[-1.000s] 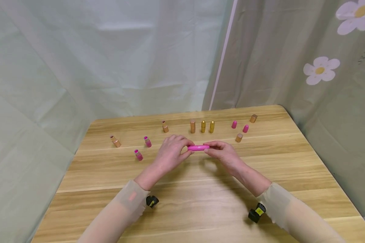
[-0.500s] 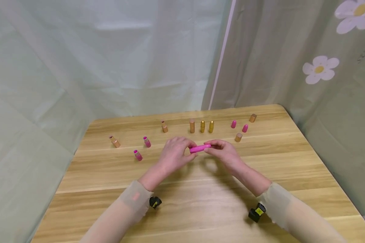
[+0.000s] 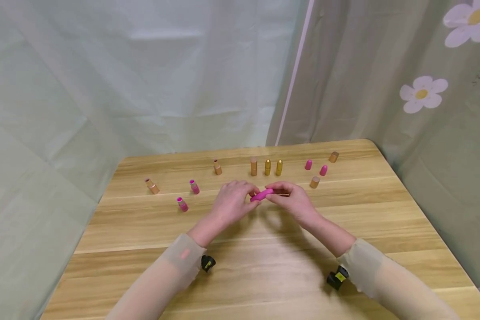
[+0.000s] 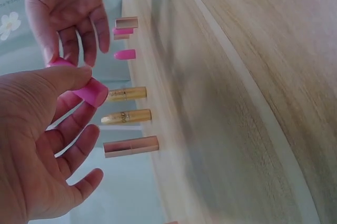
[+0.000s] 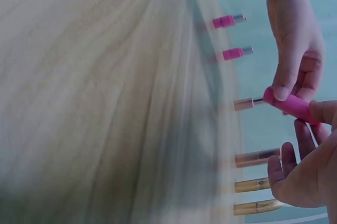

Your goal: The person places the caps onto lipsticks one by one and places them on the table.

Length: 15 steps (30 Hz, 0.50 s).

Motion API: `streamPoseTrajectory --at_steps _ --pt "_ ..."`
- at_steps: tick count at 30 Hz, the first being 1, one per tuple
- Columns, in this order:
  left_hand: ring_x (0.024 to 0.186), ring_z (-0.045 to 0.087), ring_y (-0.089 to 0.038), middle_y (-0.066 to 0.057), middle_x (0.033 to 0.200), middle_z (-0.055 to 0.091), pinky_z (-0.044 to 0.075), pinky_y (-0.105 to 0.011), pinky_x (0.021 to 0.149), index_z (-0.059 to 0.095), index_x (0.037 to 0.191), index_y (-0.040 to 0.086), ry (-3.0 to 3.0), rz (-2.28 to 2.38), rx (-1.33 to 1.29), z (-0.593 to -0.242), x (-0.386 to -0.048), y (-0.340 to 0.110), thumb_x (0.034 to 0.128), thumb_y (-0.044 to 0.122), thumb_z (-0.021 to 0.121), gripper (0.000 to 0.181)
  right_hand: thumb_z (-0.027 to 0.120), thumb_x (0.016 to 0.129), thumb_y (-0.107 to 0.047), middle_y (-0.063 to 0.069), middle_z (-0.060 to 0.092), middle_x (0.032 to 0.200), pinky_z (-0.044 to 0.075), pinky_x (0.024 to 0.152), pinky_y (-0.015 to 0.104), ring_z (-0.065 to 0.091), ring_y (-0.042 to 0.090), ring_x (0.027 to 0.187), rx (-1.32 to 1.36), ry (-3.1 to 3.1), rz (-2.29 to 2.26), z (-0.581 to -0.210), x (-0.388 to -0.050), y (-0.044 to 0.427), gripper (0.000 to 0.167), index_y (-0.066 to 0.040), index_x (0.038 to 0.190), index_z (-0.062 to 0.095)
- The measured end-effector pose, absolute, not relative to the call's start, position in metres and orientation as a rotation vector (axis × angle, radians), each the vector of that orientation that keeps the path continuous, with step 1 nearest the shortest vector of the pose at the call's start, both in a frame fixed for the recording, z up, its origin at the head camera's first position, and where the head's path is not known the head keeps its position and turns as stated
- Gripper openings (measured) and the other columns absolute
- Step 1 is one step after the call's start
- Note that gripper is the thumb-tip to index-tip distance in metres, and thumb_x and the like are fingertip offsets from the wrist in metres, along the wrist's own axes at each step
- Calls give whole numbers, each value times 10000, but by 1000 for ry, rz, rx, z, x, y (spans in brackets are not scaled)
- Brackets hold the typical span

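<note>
Both hands hold one closed pink lipstick [image 3: 262,194] above the middle of the table, the lipstick slanting up to the right. My left hand [image 3: 233,203] pinches its base end between thumb and fingers. The rounded end is in my right hand [image 3: 294,202], gripped by thumb and fingertips. In the left wrist view the flat end of the pink lipstick [image 4: 93,92] shows under the left thumb. Behind the hands stand a closed rose-gold lipstick [image 3: 254,166] and two gold lipsticks [image 3: 267,167], [image 3: 279,168].
At left stand two uncapped pink lipstick tubes [image 3: 194,186], [image 3: 182,204] and two uncapped copper ones [image 3: 152,186], [image 3: 218,167]. At right are two pink caps [image 3: 308,165], [image 3: 323,170] and two copper caps [image 3: 334,157], [image 3: 314,182]. A curtain [image 3: 208,80] hangs behind the wooden table [image 3: 256,275].
The pink lipstick has gone from nearly level to tilted, its right end higher. My left hand has shifted slightly right, closer to the right hand. Things on the table stay put.
</note>
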<state>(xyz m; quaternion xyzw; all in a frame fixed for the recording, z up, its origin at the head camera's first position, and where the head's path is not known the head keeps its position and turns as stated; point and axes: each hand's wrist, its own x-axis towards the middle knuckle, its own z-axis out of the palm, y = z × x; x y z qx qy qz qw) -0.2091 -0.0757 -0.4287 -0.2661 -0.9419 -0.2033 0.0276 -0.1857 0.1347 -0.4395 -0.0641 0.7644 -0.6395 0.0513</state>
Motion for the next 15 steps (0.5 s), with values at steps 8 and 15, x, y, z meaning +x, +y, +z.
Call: streamPoseTrajectory --at_steps 8,15 --pt "957 631 -204 68 1005 719 476 -408 854 725 1056 209 -2922 -764 -783 -438 -227 -84 907 251 802 173 705 981 -156 105 719 1195 493 1012 490 649 298 1132 -417 2564 -1717 -433 -190 150 317 -43 1276 684" --pt "927 658 -196 16 1032 705 529 -351 787 680 1113 148 -2964 -949 -596 -445 -248 -98 904 199 768 232 728 965 -173 53 712 1227 368 1060 565 563 298 1206 -564 2919 -1326 -429 -189 176 308 -87 1259 704"
